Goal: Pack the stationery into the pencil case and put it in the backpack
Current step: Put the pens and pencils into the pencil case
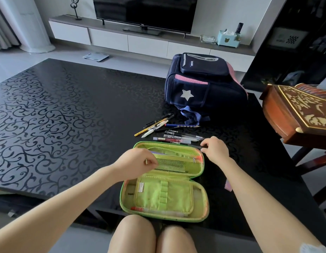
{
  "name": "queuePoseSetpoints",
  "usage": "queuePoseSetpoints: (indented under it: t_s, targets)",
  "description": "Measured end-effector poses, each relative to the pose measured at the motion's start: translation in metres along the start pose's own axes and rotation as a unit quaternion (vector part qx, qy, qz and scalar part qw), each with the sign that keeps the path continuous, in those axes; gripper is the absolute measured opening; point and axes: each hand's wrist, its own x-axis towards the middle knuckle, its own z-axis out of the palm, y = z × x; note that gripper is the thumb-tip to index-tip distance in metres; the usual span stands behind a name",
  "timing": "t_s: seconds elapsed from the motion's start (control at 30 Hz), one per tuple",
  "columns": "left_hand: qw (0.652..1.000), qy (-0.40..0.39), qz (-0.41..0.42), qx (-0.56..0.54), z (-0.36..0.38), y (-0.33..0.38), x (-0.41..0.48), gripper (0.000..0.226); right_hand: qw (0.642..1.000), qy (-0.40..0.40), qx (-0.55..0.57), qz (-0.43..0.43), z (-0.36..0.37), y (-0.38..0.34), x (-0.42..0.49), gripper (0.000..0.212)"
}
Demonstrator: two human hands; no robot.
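Taking the lime-green zip-round fabric pencil case (178,196) as your landmark, it lies fully opened at the near edge of the black scroll-patterned glossy bench (67,115), right in front of your knees, so both halves face up and are ready to be loaded. At the left of its far half sits your left hand (138,162), fingers curled down onto the case's green mesh pocket (172,164). It looks as if you are pinching the pocket's edge to pin that half flat and keep the case from sliding, though the fingertips themselves are hidden. One red-and-white pen (158,211) already lies along the near rim of the case, so the packing has barely begun. Just beyond the far rim, a loose scatter of pens and pencils (169,131) rests on the bench, set close enough that each pick is a short reach. Beyond those stands the navy fabric backpack with a silver star (200,88), zipped as far as you can see, well apart from the case and waiting for the last step. At the case's far right corner your right hand (216,149) pinches a slim dark pen (198,147) by one end, probably to swing it over the rim next.
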Motion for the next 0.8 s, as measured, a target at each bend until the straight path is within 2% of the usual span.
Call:
queuePoseSetpoints:
  t_s: [0.07,0.13,0.23,0.3,0.37,0.47,0.57,0.63,0.67,0.77,0.8]
  targets:
    - [1.000,0.017,0.006,-0.001,0.001,-0.005,0.002,0.013,0.999,-0.002,0.006,-0.034,0.000,0.004,-0.001,0.008]
    - [0.999,0.052,0.010,0.009,0.004,-0.009,0.002,0.013,0.997,0.035,0.002,-0.064,-0.008,0.007,-0.008,0.009]
    - [0.978,0.187,0.046,0.083,0.007,-0.008,0.002,0.019,0.983,0.151,0.024,-0.103,-0.032,0.006,-0.035,0.010]
    - [0.961,0.229,0.073,0.139,0.007,0.004,0.000,0.027,0.969,0.176,0.050,-0.169,-0.040,-0.007,-0.063,0.007]
    - [0.962,0.199,0.115,0.145,0.012,0.015,-0.002,0.035,0.955,0.156,0.067,-0.244,-0.036,-0.027,-0.090,0.003]
    - [0.984,0.126,0.111,0.052,0.030,0.014,-0.013,0.039,0.942,0.130,0.082,-0.298,-0.018,-0.047,-0.116,0.005]
    - [0.990,0.111,0.081,-0.018,0.039,-0.004,-0.032,0.052,0.954,0.088,0.107,-0.267,-0.001,-0.047,-0.129,0.026]
    - [0.990,0.126,0.062,-0.023,0.037,-0.022,-0.049,0.046,0.964,0.070,0.113,-0.230,0.010,-0.040,-0.137,0.045]
    - [0.990,0.132,0.046,-0.019,0.035,-0.031,-0.057,0.041,0.967,0.066,0.112,-0.218,0.015,-0.036,-0.140,0.046]
    - [0.991,0.127,0.026,0.019,0.028,-0.044,-0.070,0.030,0.968,0.085,0.095,-0.216,0.027,-0.026,-0.144,0.018]
    - [0.991,0.127,0.031,0.040,0.027,-0.044,-0.070,0.025,0.967,0.093,0.087,-0.219,0.029,-0.025,-0.145,0.014]
